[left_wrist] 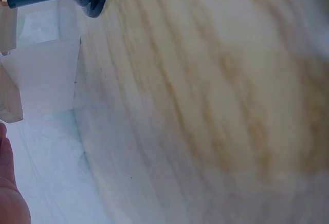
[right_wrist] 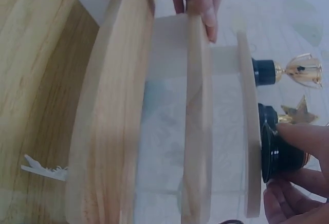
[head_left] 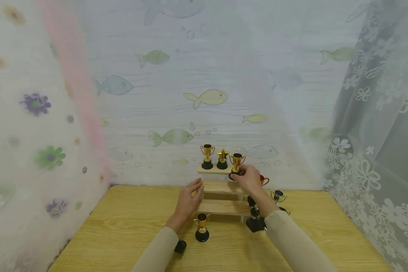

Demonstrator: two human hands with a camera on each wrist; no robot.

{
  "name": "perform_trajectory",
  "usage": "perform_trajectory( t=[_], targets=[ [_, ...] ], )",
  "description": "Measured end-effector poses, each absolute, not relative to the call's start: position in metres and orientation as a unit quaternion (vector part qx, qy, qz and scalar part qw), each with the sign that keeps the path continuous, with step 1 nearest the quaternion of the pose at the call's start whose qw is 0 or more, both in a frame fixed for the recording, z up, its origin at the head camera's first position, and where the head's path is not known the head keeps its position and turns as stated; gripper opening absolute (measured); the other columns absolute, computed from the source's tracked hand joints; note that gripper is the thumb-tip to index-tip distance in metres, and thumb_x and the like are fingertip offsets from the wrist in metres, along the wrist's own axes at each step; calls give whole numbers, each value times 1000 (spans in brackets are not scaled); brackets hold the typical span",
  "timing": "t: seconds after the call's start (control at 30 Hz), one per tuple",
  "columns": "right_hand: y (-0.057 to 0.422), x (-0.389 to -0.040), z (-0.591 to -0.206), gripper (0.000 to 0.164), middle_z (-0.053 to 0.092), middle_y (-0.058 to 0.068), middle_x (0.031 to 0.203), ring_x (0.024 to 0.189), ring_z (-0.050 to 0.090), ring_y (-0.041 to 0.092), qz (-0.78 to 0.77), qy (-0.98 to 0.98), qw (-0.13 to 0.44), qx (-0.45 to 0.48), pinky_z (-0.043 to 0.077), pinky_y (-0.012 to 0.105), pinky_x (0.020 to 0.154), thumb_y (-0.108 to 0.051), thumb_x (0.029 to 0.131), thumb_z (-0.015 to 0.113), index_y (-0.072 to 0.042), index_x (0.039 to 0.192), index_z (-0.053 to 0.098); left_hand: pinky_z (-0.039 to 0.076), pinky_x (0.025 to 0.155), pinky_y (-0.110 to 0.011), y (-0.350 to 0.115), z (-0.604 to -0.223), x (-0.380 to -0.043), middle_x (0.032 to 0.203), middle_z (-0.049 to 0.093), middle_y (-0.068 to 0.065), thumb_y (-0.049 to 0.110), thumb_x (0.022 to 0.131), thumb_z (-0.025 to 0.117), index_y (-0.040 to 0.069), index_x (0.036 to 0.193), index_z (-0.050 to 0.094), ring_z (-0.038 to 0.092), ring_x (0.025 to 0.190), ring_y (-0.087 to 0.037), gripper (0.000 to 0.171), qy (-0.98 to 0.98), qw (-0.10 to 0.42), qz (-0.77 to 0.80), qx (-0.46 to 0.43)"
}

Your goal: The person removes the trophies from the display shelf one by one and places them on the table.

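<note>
My right hand (head_left: 251,179) pinches the black base of a small gold trophy cup (head_left: 237,160) at the right end of the top shelf (head_left: 213,171). In the right wrist view its base (right_wrist: 280,156) is tilted, close over that shelf. Further left on the shelf stand a gold star trophy (head_left: 222,158) and another gold cup (head_left: 207,154), both upright. My left hand (head_left: 188,199) rests its straight fingers at the left end of the wooden middle shelf (head_left: 221,186); those fingers (right_wrist: 198,0) show at that board's end in the right wrist view.
An upright gold cup (head_left: 202,226) stands on the wooden table (head_left: 139,211) before the stand's lowest shelf (head_left: 224,207). Right of the stand are a silver cup (head_left: 278,196), a red cup (head_left: 266,180) and black-based pieces (head_left: 256,224). A black object (head_left: 180,246) lies by my left wrist.
</note>
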State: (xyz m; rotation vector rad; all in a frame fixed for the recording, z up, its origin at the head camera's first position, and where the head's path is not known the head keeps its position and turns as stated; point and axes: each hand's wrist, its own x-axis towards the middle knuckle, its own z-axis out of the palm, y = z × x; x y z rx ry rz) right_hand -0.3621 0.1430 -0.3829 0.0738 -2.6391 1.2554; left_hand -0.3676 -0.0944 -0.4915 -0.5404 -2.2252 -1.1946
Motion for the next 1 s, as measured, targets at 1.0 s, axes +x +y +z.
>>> perform_trajectory(
  t=[1.0],
  targets=[
    [139,-313,-411,43,70,16,108,93,66,29,433,-889,116,95,58,43,75,-17,87,82,6,120,68,50,103,-54,-96,-496,-372,136,63,-23,16,104,61,-8,125,69,63,124,-38,33,-819,288,-448,-215]
  ],
)
